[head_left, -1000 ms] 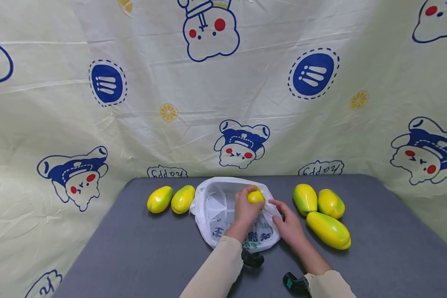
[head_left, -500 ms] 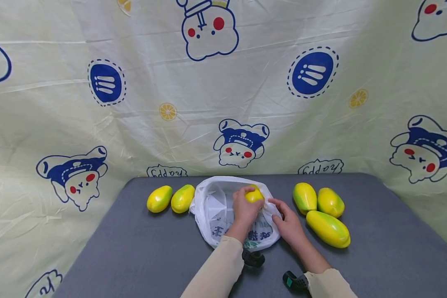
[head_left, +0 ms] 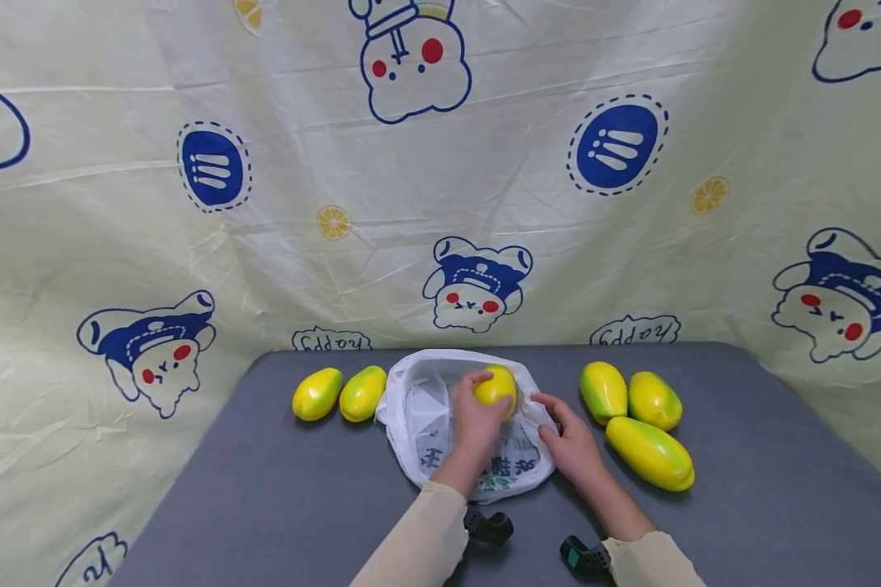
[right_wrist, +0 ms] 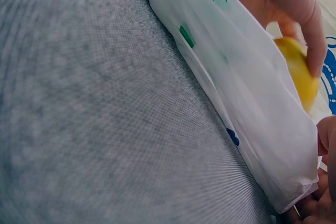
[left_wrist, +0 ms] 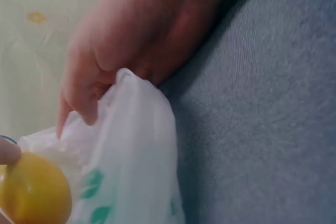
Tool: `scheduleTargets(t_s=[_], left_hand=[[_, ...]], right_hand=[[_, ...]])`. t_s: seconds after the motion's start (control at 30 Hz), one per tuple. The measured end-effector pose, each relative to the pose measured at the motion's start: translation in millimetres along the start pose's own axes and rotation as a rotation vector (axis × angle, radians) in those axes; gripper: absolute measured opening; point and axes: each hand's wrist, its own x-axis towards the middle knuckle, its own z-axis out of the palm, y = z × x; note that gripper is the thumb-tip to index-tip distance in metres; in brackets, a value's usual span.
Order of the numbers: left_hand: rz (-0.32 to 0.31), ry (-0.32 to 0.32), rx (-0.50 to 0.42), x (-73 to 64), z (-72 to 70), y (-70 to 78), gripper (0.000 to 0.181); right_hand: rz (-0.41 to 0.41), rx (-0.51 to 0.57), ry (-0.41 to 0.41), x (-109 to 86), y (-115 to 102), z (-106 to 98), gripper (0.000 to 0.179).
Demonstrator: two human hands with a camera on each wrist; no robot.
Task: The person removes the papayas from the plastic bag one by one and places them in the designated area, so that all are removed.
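Note:
In the head view, my left hand (head_left: pixel 477 424) grips a yellow papaya (head_left: pixel 497 386) over the mouth of a white plastic bag (head_left: pixel 411 440). The bag lies mouth up on the table, with dark and green print inside. My right hand (head_left: pixel 574 444) holds the bag's right rim, thumb outside and fingers over the edge. In the left wrist view, the papaya (left_wrist: pixel 35 190) shows at the lower left and the right hand (left_wrist: pixel 126 35) at the bag's edge. The right wrist view shows the left hand (right_wrist: pixel 294 3) around the papaya behind the bag's side (right_wrist: pixel 247 87).
Two papayas (head_left: pixel 317 395) lie just left of the bag. Three more, including a longer papaya (head_left: pixel 649 453), sit to the right of the right hand. The grey table (head_left: pixel 301 514) ends at a patterned curtain (head_left: pixel 484 187) behind.
My left hand has drawn slightly back and left with the papaya, and more of the fruit shows above the bag. The right hand stays on the rim.

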Motion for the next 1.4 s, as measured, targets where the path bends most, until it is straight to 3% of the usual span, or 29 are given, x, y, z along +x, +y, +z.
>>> scheduleTargets(t_s=[0.2,0.43,0.63,1.03,1.4], left_hand=[[-0.011,-0.049,-0.057,-8.3,-24.0,5.2,0.041],[0.023,-0.099,-0.103,-20.8,-46.0,11.7,0.042],[0.024,-0.132,-0.115,-30.6,-76.7,16.6,0.044],[0.068,-0.066,-0.100,-34.3,-136.5,16.4,0.047],[0.125,-0.027,-0.010,-42.8,-179.6,0.5,0.047]], right_hand=[[0.008,0.003,-0.009,-1.6,-1,3,0.048],[0.018,-0.003,-0.005,-1.7,0,0,0.048],[0.008,-0.010,-0.018,-0.6,0,-1,0.048],[0.006,-0.023,-0.028,0.2,1,-3,0.048],[0.014,-0.023,-0.036,0.0,2,-3,0.048]])
